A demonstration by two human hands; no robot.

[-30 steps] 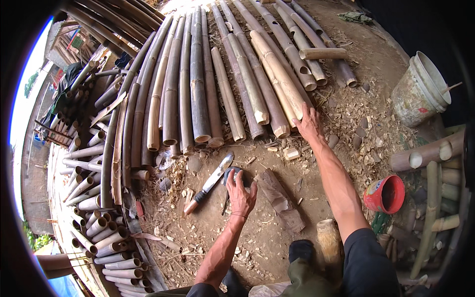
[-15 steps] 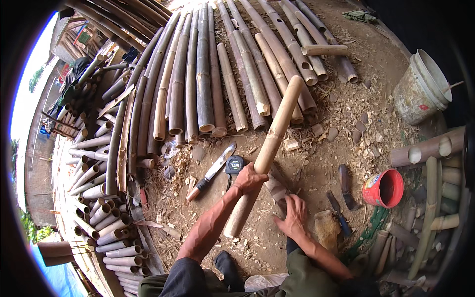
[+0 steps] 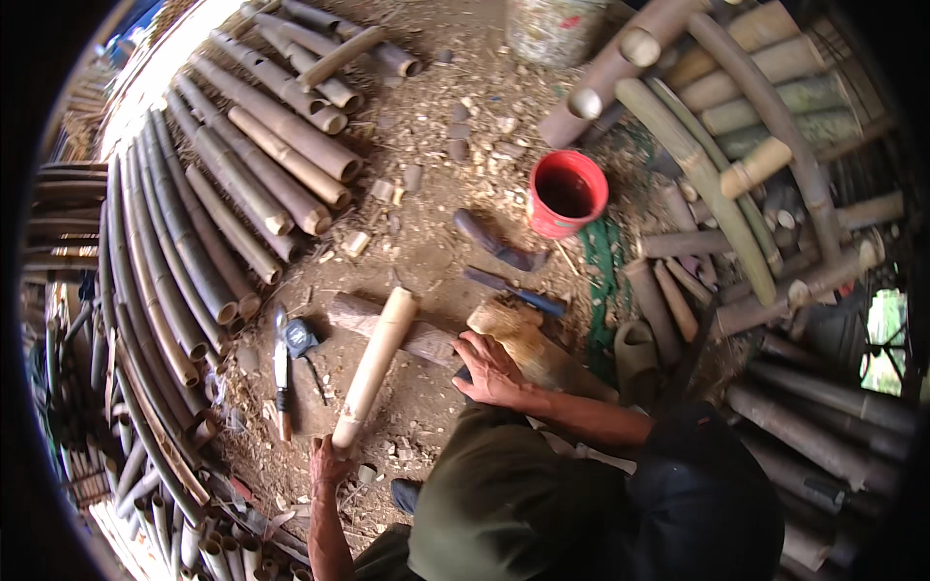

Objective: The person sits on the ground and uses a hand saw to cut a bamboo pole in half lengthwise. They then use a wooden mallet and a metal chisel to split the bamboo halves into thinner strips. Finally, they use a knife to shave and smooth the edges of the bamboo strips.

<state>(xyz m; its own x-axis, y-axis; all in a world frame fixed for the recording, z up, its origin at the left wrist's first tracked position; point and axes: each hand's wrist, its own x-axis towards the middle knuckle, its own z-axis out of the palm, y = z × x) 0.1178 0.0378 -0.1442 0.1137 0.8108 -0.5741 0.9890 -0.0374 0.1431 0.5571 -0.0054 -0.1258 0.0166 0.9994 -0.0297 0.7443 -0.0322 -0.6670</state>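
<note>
A pale bamboo piece (image 3: 376,363) slants across a grey-brown log (image 3: 431,341) on the ground. My left hand (image 3: 329,467) is closed at the bamboo's near end; its fingertips are partly hidden. My right hand (image 3: 492,376) is beside the log's right end and over my knee, fingers apart and holding nothing. Left of the bamboo are a black tape measure (image 3: 298,336) and a long knife (image 3: 282,373) with a dark grip. Beyond my right hand lie a pale wooden block (image 3: 504,324), a blue-handled blade tool (image 3: 528,297) and a dark curved object (image 3: 496,242).
Long bamboo poles (image 3: 281,107) lie in rows at the left and far left. A red bucket (image 3: 550,225) stands beyond the tools, with a whitish bucket (image 3: 552,39) farther off. Cut bamboo pieces (image 3: 697,160) are heaped at the right. Wood chips cover the ground.
The view has swung to the right. My left hand has shifted from the bamboo's middle to its near end, and the piece sits lower, across the log. My right hand remains near the log's end.
</note>
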